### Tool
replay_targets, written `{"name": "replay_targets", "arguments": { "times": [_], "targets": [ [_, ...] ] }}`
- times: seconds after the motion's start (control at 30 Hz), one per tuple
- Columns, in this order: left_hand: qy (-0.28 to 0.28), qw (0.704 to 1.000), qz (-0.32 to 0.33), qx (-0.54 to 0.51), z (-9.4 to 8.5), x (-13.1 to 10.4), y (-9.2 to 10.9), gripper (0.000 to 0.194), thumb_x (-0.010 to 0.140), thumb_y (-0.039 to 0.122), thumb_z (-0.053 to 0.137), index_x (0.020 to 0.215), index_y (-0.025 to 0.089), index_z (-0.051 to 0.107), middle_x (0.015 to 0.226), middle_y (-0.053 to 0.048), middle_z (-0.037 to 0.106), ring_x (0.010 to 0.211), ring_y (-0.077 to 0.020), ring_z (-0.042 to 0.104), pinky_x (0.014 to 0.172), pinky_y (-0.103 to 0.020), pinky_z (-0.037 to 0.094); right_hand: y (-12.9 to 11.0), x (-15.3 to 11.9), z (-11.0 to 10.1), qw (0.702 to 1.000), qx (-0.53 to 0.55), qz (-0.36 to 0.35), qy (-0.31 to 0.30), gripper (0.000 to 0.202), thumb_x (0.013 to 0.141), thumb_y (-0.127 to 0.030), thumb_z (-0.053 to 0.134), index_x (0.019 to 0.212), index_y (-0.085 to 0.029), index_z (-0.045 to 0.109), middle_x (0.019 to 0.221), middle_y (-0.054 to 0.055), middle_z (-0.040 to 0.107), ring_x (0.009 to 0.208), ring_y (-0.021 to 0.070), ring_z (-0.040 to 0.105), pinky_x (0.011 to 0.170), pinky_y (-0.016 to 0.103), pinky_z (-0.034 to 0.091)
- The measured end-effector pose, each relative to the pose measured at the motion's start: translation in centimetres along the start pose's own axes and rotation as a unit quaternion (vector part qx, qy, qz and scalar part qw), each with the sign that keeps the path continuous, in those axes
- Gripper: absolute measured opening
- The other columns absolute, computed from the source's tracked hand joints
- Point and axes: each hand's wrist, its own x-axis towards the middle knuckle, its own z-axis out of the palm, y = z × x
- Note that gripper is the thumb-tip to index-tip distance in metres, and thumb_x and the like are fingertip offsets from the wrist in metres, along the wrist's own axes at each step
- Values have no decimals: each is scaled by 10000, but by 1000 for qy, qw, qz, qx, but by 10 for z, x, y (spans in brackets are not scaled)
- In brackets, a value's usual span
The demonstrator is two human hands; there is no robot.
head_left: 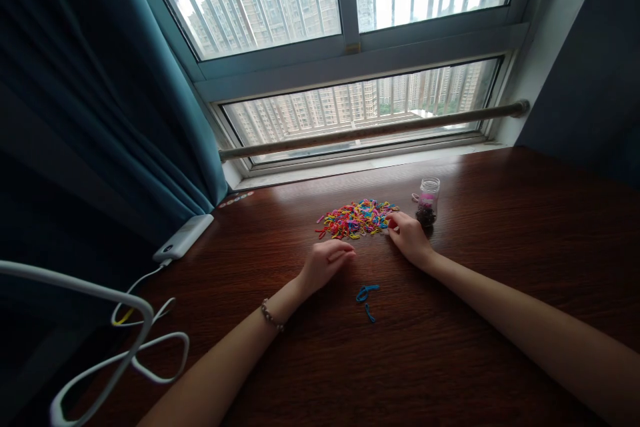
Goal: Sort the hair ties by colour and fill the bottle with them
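A heap of small colourful hair ties lies on the dark wooden table, in red, yellow, pink, blue and other colours. My right hand is at the heap's right edge, thumb and fingers bent around a small hair tie there; the fingertips are partly lost among the pieces. My left hand rests on the table just in front of the heap, fingers loosely stretched and holding nothing. Nearer to me, between my forearms, lie a few blue hair ties, one of them apart from the others.
Behind my right hand stands a clear jar with dark contents at its bottom. A white power bank with a cable lies at the left by the blue curtain. A thick white cable loops at the lower left. A metal rail crosses the window.
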Motion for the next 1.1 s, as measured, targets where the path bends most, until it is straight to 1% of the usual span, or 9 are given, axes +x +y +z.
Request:
{"name": "replay_targets", "arguments": {
  "times": [0.03,0.1,0.2,0.33,0.5,0.73,0.9,1.0,1.1],
  "targets": [
    [25,998,5,49,-3,1,-8,148,824,249,503,849,165,622,848,-61,652,801,-157,585,770,-305,465,0,0,0,1000,6,-7,6,236,724,-48,468,900,-156,583,798,50,577,729,170,544,720,293,438],
    [47,989,19,139,-9,3,-21,168,837,227,469,882,185,626,912,-62,642,895,-182,548,841,-357,422,-1,0,-1,999,19,-18,20,226,733,-53,460,881,-163,590,833,58,580,768,178,546,736,302,438],
    [31,974,29,224,-11,3,-31,204,841,206,451,963,214,615,996,-52,631,986,-199,501,881,-389,368,-3,-1,-1,998,40,-35,35,223,751,-68,453,885,-173,597,868,63,586,836,192,548,769,314,436],
    [5,961,14,275,-7,3,-31,251,848,186,431,1042,232,583,1053,-55,614,1047,-205,469,893,-404,307,-6,-1,-3,996,48,-50,50,219,783,-94,446,905,-184,604,887,69,607,874,207,546,793,334,431],
    [5,953,-15,303,-4,2,-32,266,850,193,424,1070,245,564,1103,-53,588,1083,-229,426,903,-429,255,-9,-2,-4,995,56,-52,69,190,822,-138,439,906,-179,605,884,75,610,870,210,544,798,329,428],
    [-24,952,-1,305,-4,2,-35,296,850,193,421,1105,278,546,1144,-43,564,1102,-239,398,901,-440,256,-12,-4,-5,995,64,-48,66,169,846,-197,436,901,-182,595,864,76,600,838,208,551,774,321,431],
    [-7,952,0,307,-1,1,-39,273,843,173,421,1075,217,559,1095,-72,580,1077,-236,425,906,-426,278,-17,-5,-7,994,77,-50,66,174,861,-226,424,894,-180,589,856,72,594,813,194,551,748,293,426],
    [8,955,-2,298,-2,1,-39,232,833,164,436,1017,186,575,1064,-78,580,1052,-228,445,897,-403,310,-21,-5,-9,993,88,-49,64,176,864,-251,428,877,-178,588,838,67,593,749,175,545,708,276,422],
    [21,959,-2,283,-4,1,-39,183,814,173,478,968,179,576,1023,-67,582,1012,-213,467,884,-378,342,-25,-6,-11,993,94,-39,56,189,861,-278,444,807,-168,589,765,51,582,674,156,524,656,262,409]
  ]
}}
